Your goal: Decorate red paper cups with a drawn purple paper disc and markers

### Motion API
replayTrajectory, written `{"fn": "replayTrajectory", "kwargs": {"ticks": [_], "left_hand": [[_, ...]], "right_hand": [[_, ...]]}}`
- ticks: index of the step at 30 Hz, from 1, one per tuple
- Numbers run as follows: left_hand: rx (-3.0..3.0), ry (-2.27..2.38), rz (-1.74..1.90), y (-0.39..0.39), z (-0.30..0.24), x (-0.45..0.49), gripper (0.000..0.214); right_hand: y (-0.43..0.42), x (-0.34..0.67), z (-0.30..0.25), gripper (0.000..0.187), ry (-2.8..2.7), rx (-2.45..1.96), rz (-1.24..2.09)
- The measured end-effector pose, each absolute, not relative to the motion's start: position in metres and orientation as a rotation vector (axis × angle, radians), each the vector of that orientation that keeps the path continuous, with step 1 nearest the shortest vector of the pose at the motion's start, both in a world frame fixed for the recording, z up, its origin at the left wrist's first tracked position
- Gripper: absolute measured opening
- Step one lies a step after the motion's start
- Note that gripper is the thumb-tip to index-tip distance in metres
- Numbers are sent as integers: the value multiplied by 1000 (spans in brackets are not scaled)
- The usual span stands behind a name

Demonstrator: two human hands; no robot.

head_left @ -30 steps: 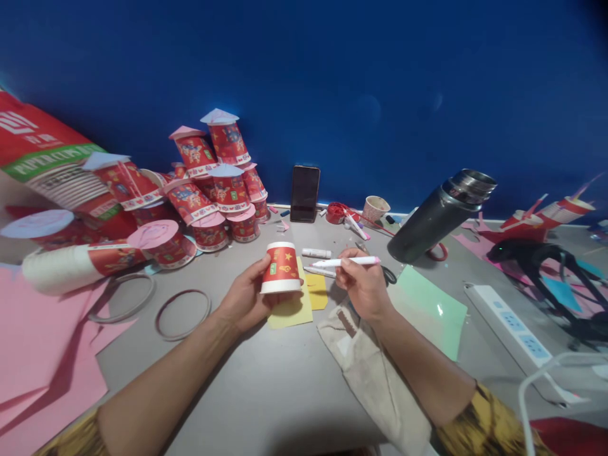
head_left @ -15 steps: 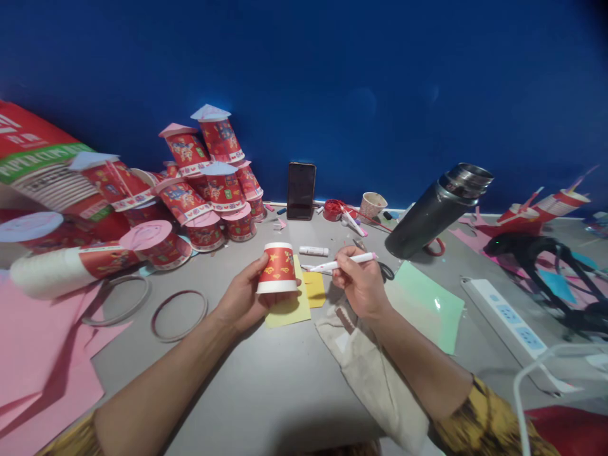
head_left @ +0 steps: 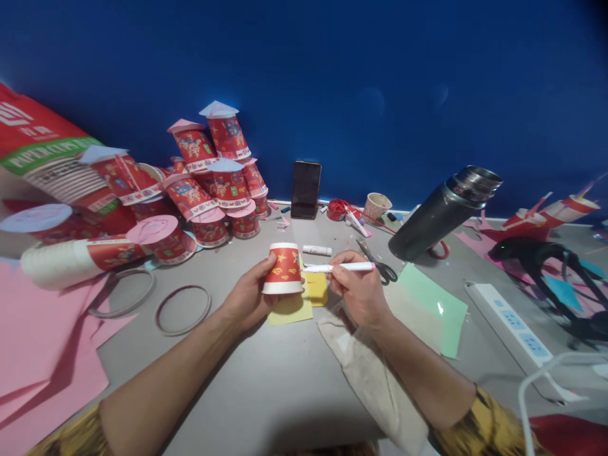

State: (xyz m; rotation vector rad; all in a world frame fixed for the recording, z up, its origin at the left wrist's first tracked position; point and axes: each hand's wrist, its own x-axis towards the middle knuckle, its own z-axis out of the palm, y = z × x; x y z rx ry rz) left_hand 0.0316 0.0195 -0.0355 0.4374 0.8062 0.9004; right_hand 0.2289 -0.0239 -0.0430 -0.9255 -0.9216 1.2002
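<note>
My left hand (head_left: 251, 290) is wrapped round a red paper cup (head_left: 283, 268) with gold stars, held upside down with its wide rim at the bottom. In my right hand (head_left: 357, 288) is a white marker (head_left: 352, 266), pinched like a pen. Its tip points left and ends close to the cup's right side; whether it touches, I cannot tell. Beneath the cup lie a pale yellow sheet (head_left: 291, 313) and a darker yellow piece of paper (head_left: 317, 291). A white cap-like tube (head_left: 317, 251) rests just behind. Scissors (head_left: 384, 271) lie behind my right hand, partly hidden.
Several decorated cups (head_left: 232, 189) are stacked at the left, beside pink paper (head_left: 38, 342) and two tape rings (head_left: 183, 310). A phone (head_left: 305, 190) leans on the blue wall. To the right are a leaning dark flask (head_left: 441, 214), green paper (head_left: 434, 304), a beige cloth (head_left: 375, 386) and a power strip (head_left: 513, 329).
The marker has turned more level and its tip has come nearer the cup's right side. The whole view has shifted slightly, with things appearing a little further right.
</note>
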Motion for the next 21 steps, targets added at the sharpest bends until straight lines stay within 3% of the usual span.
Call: {"fn": "replayTrajectory", "kwargs": {"ticks": [10, 21], "left_hand": [[507, 718, 941, 16, -45, 31, 20], [646, 673, 963, 12, -45, 31, 39]], "right_hand": [[-37, 222, -35, 17, -1091, -1034, 1072], [-44, 219, -26, 4, -1294, -1110, 848]]}}
